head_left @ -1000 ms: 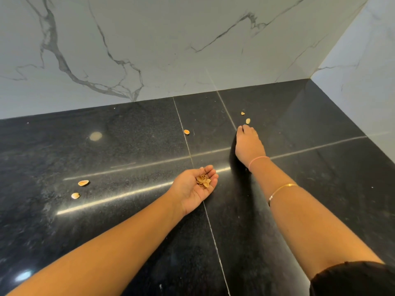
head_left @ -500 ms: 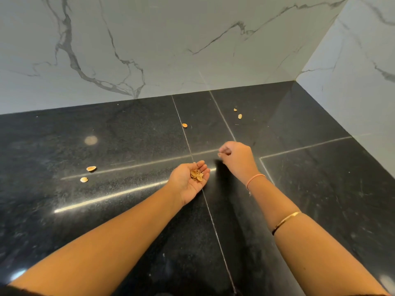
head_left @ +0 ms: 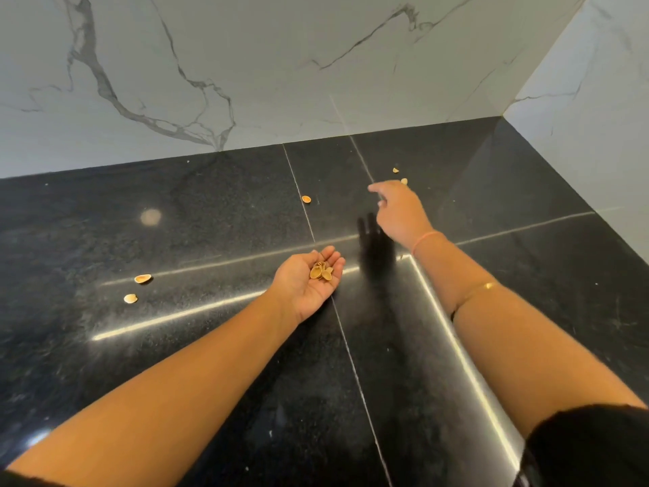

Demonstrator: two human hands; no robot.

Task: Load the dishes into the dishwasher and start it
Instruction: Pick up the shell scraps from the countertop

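Right hand (head_left: 397, 214) has been moved off the left palm toward the upper right of the frame. Its index finger is stretched forward, the other fingers are loosely bent and blurred, and nothing is seen held. Left hand (head_left: 309, 281) is kept palm up at centre frame, fingers together and lightly cupped under a heap of shells (head_left: 321, 271).

On the black counter (head_left: 210, 346):
- single shell (head_left: 306, 199), upper centre
- two small shells (head_left: 395, 170), just beyond the right fingertips
- pair of shells (head_left: 143, 278), at left

Pink band (head_left: 426, 237) and gold bangle (head_left: 486, 286) are worn on the right arm. Marble wall (head_left: 281, 65) is noted behind.
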